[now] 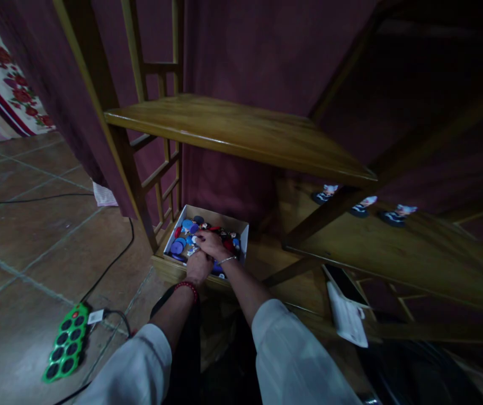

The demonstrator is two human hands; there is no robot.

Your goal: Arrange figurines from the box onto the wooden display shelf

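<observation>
A shallow open cardboard box point(244, 243) with white and brown walls stands on the low wooden shelf. In it lie small figurines point(235, 235) and round discs, among them a purple disc point(177, 247) and a red one point(177, 232). My left hand point(200, 265) is over the box's front part, closed, its fingertips mostly hidden. My right hand point(211, 243) reaches in beside it, fingers bent down and together at a small white and blue piece point(195, 240). Whatever either hand grips is too small and dim to name. The hands touch or nearly touch near the wrists.
Above the box juts a wooden shelf board point(233, 124). To the right, three figurines point(325, 194) on dark round bases stand on another board. A phone point(345, 286) rests by a white packet point(347, 318). On the floor lies a green power strip point(67, 343) with cables.
</observation>
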